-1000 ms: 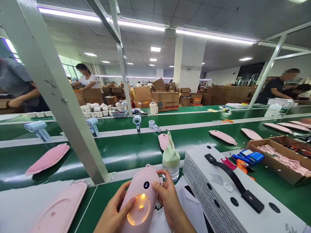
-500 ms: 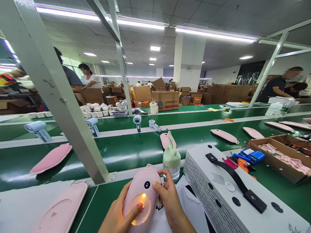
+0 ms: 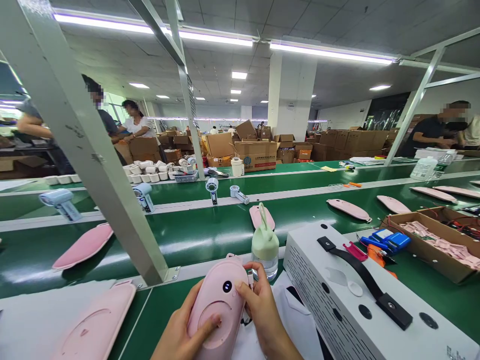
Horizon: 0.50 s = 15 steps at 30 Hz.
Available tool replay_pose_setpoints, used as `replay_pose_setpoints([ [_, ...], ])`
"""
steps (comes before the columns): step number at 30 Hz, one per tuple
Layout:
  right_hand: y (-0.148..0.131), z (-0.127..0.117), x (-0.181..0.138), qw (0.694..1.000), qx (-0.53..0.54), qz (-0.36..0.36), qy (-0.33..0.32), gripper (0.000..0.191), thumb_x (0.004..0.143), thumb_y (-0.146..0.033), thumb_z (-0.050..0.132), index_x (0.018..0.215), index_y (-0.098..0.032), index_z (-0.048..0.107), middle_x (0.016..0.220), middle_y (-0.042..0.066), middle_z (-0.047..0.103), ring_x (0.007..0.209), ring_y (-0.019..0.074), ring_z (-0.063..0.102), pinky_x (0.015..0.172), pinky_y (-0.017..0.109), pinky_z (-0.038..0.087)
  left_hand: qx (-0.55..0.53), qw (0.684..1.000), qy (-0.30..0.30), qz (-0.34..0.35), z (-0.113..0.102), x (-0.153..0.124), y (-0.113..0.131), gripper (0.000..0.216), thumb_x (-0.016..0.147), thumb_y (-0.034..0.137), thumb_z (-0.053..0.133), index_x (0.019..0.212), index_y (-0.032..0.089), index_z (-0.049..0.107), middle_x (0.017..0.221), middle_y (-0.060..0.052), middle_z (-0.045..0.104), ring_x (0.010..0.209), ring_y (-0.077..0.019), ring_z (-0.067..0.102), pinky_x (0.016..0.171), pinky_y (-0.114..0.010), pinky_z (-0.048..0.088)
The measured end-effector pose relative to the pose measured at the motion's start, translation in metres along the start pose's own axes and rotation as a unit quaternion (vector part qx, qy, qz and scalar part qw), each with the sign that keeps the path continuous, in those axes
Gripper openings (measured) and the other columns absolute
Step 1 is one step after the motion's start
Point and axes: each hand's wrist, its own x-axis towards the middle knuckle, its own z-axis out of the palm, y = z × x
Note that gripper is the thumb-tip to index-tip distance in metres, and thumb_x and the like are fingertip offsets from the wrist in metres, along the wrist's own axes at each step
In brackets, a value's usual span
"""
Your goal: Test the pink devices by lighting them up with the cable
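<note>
A pink oval device (image 3: 221,290) with a small round black display (image 3: 227,286) is tilted up between my two hands. My left hand (image 3: 187,325) grips its left side, thumb resting on the recessed ring, which is unlit. My right hand (image 3: 262,310) closes on the right edge, its thumb beside the display. A white cable plug (image 3: 251,279) shows at that edge near my right index finger; whether it is plugged in I cannot tell. Another pink oval shell (image 3: 93,325) lies at lower left on a white sheet (image 3: 22,310).
Just beyond my hands stands a water bottle (image 3: 265,250) with a green lid. A large white box (image 3: 360,295) with a black strap handle fills the right. Pink pieces (image 3: 348,210) lie on the green belt (image 3: 210,230). A slanted metal post (image 3: 112,180) rises at left.
The orange glow in the device's ring has gone out. Pink pieces on the belt have shifted slightly to the right. My hands keep nearly the same grip. People in the background have moved.
</note>
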Motion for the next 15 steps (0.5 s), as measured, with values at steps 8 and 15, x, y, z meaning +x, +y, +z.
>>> replay_pose_setpoints([
  [8, 0.008, -0.005, 0.004, 0.999, -0.013, -0.033, -0.034, 0.050, 0.072, -0.049, 0.066, 0.107, -0.023, 0.040, 0.072, -0.003, 0.057, 0.063, 0.0137, 0.050, 0.059, 0.023, 0.038, -0.111, 0.991, 0.019, -0.069, 0.001, 0.003, -0.006, 0.076, 0.054, 0.050, 0.073, 0.119, 0.021, 0.045, 0.100, -0.004, 0.069, 0.091, -0.0261, 0.063, 0.077, -0.029, 0.051],
  [15, -0.006, -0.014, 0.007, 0.971, -0.170, -0.029, -0.163, 0.033, 0.079, -0.047, 0.058, 0.081, -0.015, 0.062, 0.059, -0.002, 0.051, 0.053, 0.0105, 0.041, 0.053, 0.024, 0.029, -0.271, 0.944, 0.049, -0.184, -0.012, 0.010, -0.007, 0.085, 0.054, 0.051, 0.077, 0.128, 0.029, 0.040, 0.120, -0.001, 0.062, 0.089, -0.0201, 0.065, 0.061, -0.019, 0.052],
])
